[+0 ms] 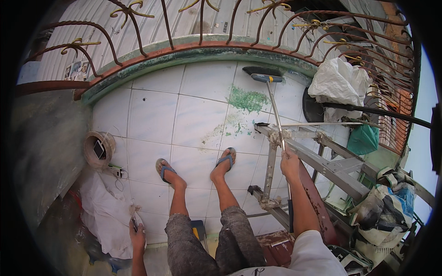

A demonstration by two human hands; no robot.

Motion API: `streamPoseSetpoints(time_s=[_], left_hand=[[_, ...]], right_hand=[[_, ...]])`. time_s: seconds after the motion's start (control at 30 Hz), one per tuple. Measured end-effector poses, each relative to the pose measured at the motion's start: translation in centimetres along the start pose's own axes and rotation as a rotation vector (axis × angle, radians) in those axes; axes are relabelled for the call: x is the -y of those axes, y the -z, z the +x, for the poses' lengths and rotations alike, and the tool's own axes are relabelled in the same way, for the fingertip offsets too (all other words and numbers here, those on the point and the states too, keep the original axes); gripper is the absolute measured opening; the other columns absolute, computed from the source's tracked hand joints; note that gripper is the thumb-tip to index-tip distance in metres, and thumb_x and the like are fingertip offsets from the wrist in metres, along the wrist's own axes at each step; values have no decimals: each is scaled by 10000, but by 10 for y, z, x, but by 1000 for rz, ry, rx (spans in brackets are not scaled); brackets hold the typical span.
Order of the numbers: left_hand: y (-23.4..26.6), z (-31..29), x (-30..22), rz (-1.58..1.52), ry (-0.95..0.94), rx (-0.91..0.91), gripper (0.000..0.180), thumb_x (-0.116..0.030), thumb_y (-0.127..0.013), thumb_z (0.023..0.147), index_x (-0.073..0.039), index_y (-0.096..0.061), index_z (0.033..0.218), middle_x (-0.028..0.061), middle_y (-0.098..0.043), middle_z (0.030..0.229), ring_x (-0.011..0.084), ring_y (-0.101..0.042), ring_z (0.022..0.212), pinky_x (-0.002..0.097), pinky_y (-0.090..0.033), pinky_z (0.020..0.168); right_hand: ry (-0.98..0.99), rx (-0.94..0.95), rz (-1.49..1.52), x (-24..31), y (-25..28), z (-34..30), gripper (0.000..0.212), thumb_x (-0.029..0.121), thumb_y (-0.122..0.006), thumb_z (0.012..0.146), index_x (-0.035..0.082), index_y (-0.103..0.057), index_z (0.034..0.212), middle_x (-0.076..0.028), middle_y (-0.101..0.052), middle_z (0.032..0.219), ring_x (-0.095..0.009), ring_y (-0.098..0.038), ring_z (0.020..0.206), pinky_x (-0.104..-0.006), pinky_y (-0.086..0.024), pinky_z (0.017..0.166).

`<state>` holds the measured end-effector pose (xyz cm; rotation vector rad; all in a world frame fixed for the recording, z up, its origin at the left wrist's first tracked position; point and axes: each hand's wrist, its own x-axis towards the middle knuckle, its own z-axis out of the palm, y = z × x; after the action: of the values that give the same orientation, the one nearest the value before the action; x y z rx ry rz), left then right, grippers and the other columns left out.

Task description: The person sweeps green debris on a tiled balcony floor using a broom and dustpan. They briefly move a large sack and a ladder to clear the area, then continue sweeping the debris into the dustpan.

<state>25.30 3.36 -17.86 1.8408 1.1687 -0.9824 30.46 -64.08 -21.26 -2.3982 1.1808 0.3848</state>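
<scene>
White tiles [152, 110] cover a balcony floor, edged by a low curved wall [198, 51]. We see the right hand [290, 164] with its fingers wrapped round the pole of a broom [275, 112], seemingly gripped partway along for reach: its bristles lie on the tiles just beside the wall, beyond some green crumbs [248, 100]. The left hand [137, 237] holds a small dark thing [134, 224] we cannot identify, near a white cloth [108, 207]. A metal ladder [317, 162] slants in at the right, perhaps set aside there to free the floor. Marks show on the white shirt [313, 255], but we can read no writing or label.
</scene>
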Motion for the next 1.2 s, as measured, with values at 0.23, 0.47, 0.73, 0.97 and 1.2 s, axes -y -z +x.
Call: streamPoseSetpoints(time_s=[0.23,0.47,0.73,0.97,1.2], left_hand=[[-18,-20,-38,12,30,85,618,-168,-580,979,-68,-295,1518,44,-582,839,49,-382,492,228,-306,410],[-43,-44,-80,102,44,54,572,-153,-558,984,-93,-325,1503,39,-587,814,55,-389,475,239,-304,393],[-59,-63,-153,264,-93,139,566,-124,-556,971,-106,-360,1502,36,-595,828,40,-383,482,217,-306,422],[-53,-51,-217,296,-151,113,521,-94,-543,977,-101,-392,1475,26,-583,830,40,-382,535,214,-322,454],[-8,-4,-257,454,-155,203,504,-139,-575,963,-108,-413,1438,32,-616,832,40,-426,514,218,-331,447]], right_hand=[[-292,172,68,34,-5,43,428,177,-502,971,77,-551,1384,-291,-671,1054,-447,-644,1030,-455,-502,901],[-152,100,119,27,-6,-42,446,138,-499,972,53,-519,1410,-278,-679,953,-360,-684,854,-391,-513,766],[-452,261,331,16,-13,86,515,88,-460,944,-16,-411,1446,-344,-634,1063,-477,-631,995,-498,-496,888],[-388,286,176,17,-7,-91,518,128,-454,974,28,-393,1479,-331,-642,1094,-473,-628,1042,-529,-476,932],[-233,-192,67,18,5,22,473,135,-454,968,-20,-460,1415,-287,-673,978,-431,-672,879,-501,-531,798]])
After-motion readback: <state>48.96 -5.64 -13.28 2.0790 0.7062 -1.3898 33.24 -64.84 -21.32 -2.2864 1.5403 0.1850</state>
